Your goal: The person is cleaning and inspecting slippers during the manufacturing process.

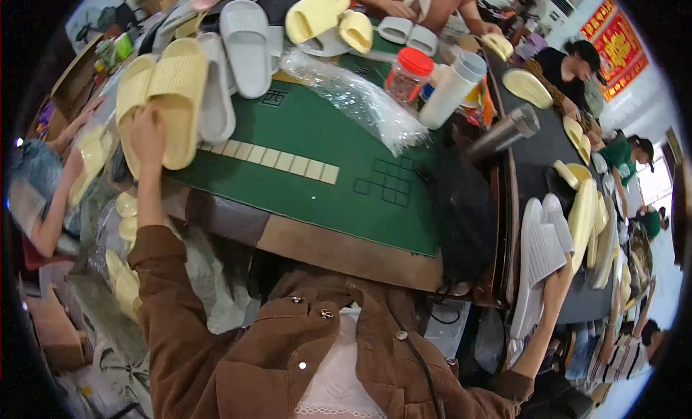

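My left hand [148, 134] is closed on a pair of pale yellow slide slippers [180, 95], held tilted up at the table's left edge. Its fingers are at the inner edge of the left slipper, partly hidden against it. Out to the right, my right hand [556, 288] grips a pair of light grey slippers [537, 250] beside the dark table; its fingertips are mostly hidden. Grey slippers [246, 48] stand just right of the yellow pair. More yellow slippers [582, 217] lie close to my right hand.
The green-topped table [310, 210] carries clear plastic wrapping [353, 95], a red-lidded jar [411, 73], a white bottle [454, 91] and more slippers. A metal flask [504, 134] and a black bag [458, 217] are at its right edge. Several people work around the tables.
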`<action>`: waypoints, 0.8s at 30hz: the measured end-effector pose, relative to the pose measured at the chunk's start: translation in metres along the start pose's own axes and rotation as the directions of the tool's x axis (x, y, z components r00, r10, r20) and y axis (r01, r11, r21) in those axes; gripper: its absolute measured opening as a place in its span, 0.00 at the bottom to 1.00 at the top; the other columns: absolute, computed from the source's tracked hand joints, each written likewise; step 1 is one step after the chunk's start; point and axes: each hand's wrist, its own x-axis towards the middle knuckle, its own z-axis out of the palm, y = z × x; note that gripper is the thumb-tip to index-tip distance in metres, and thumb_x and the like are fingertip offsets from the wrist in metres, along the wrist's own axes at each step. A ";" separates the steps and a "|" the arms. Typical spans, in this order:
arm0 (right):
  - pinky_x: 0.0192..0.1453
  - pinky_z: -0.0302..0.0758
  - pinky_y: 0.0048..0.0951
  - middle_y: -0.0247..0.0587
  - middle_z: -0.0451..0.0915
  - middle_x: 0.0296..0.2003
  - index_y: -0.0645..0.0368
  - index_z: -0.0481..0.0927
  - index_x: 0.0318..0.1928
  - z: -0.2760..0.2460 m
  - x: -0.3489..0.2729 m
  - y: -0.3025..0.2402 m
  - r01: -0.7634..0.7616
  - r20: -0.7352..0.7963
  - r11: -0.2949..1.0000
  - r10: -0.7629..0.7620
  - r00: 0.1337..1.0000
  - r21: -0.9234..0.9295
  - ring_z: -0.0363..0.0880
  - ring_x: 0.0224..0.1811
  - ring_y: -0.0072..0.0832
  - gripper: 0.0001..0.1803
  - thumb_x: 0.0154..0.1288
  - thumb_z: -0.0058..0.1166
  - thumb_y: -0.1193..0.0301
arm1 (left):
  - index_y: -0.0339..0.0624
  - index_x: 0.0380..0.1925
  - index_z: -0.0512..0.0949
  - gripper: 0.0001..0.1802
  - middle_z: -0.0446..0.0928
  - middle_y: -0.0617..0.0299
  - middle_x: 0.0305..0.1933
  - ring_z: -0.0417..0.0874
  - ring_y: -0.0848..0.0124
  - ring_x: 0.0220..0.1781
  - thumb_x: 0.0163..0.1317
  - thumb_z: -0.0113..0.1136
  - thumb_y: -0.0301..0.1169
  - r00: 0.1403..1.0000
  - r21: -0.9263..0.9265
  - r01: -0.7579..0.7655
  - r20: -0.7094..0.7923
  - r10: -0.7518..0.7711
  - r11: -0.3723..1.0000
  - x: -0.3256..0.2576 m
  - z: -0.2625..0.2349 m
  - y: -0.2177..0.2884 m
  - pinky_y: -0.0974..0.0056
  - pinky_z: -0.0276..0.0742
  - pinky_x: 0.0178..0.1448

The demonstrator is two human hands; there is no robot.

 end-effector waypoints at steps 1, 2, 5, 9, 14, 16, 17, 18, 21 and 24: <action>0.59 0.66 0.31 0.54 0.77 0.50 0.70 0.70 0.57 -0.001 -0.001 -0.009 0.009 0.008 1.000 -0.009 1.000 0.005 0.74 0.54 0.38 0.22 0.60 0.44 0.78 | 0.46 0.47 0.78 0.17 0.77 0.51 0.41 0.75 0.51 0.45 0.57 0.52 0.27 0.993 0.016 0.060 0.103 -0.061 0.998 0.000 0.010 -0.015 0.54 0.69 0.52; 0.60 0.66 0.31 0.54 0.77 0.51 0.70 0.70 0.57 0.001 -0.003 -0.024 0.018 0.017 1.000 -0.018 1.000 0.010 0.74 0.54 0.37 0.23 0.60 0.46 0.78 | 0.46 0.47 0.78 0.17 0.77 0.51 0.41 0.75 0.51 0.45 0.57 0.52 0.27 0.993 0.001 0.046 0.107 -0.046 0.999 -0.001 0.021 -0.027 0.54 0.69 0.52; 0.60 0.66 0.29 0.52 0.77 0.51 0.71 0.70 0.57 0.003 -0.014 -0.072 -0.020 0.006 0.973 0.020 1.000 0.231 0.74 0.54 0.33 0.25 0.58 0.50 0.77 | 0.47 0.52 0.76 0.20 0.76 0.51 0.47 0.75 0.51 0.47 0.57 0.52 0.27 0.988 -0.096 0.022 0.154 -0.007 0.995 -0.003 0.040 -0.024 0.56 0.70 0.52; 0.59 0.69 0.28 0.47 0.77 0.50 0.71 0.71 0.55 0.033 -0.016 -0.098 -0.112 0.093 0.865 0.076 0.993 0.488 0.74 0.53 0.29 0.25 0.54 0.56 0.80 | 0.48 0.57 0.73 0.22 0.72 0.48 0.54 0.73 0.51 0.54 0.60 0.51 0.27 0.991 -0.405 -0.003 0.123 0.057 0.914 -0.023 0.020 0.011 0.56 0.67 0.58; 0.58 0.68 0.29 0.46 0.78 0.48 0.69 0.74 0.52 0.095 -0.007 -0.202 0.017 0.337 0.794 -0.277 0.900 0.608 0.73 0.54 0.32 0.19 0.57 0.51 0.81 | 0.45 0.59 0.70 0.23 0.68 0.45 0.58 0.67 0.50 0.62 0.63 0.50 0.27 0.992 -0.453 0.100 0.109 -0.056 0.886 -0.062 -0.026 0.071 0.56 0.62 0.63; 0.55 0.70 0.31 0.53 0.79 0.45 0.67 0.75 0.48 0.118 -0.002 -0.221 0.011 0.377 0.791 -0.304 0.875 0.612 0.77 0.50 0.36 0.15 0.59 0.47 0.79 | 0.42 0.59 0.70 0.22 0.65 0.46 0.62 0.63 0.51 0.65 0.64 0.50 0.27 0.990 -0.578 0.134 0.114 -0.083 0.805 -0.068 -0.043 0.102 0.57 0.59 0.66; 0.53 0.72 0.33 0.57 0.79 0.43 0.67 0.75 0.47 0.145 0.001 -0.219 0.034 0.362 0.774 -0.334 0.870 0.632 0.79 0.48 0.39 0.14 0.60 0.47 0.77 | 0.42 0.59 0.70 0.22 0.65 0.46 0.62 0.63 0.51 0.65 0.64 0.50 0.27 0.990 -0.594 0.128 0.122 -0.068 0.794 -0.072 -0.044 0.115 0.57 0.59 0.66; 0.51 0.72 0.35 0.59 0.79 0.42 0.66 0.76 0.46 0.159 -0.003 -0.230 -0.135 0.473 0.775 -0.229 0.851 0.617 0.79 0.47 0.42 0.14 0.61 0.47 0.75 | 0.41 0.59 0.70 0.22 0.64 0.47 0.62 0.63 0.53 0.66 0.64 0.50 0.27 0.982 -0.631 0.147 0.184 -0.037 0.762 -0.077 -0.049 0.123 0.57 0.57 0.67; 0.50 0.70 0.38 0.61 0.77 0.41 0.69 0.74 0.46 0.213 -0.009 -0.233 0.008 0.377 0.792 -0.300 0.876 0.611 0.76 0.45 0.46 0.15 0.62 0.49 0.71 | 0.40 0.58 0.70 0.21 0.63 0.49 0.64 0.62 0.55 0.67 0.64 0.49 0.27 0.963 -0.724 0.140 0.258 0.077 0.676 -0.077 -0.069 0.160 0.57 0.55 0.69; 0.41 0.73 0.30 0.52 0.75 0.46 0.68 0.68 0.55 0.255 -0.024 -0.225 -0.118 0.509 0.801 -0.252 0.823 0.587 0.78 0.36 0.30 0.24 0.61 0.53 0.67 | 0.40 0.57 0.71 0.20 0.63 0.50 0.65 0.62 0.56 0.68 0.64 0.50 0.27 0.945 -0.793 0.127 0.280 0.171 0.596 -0.076 -0.088 0.205 0.57 0.55 0.69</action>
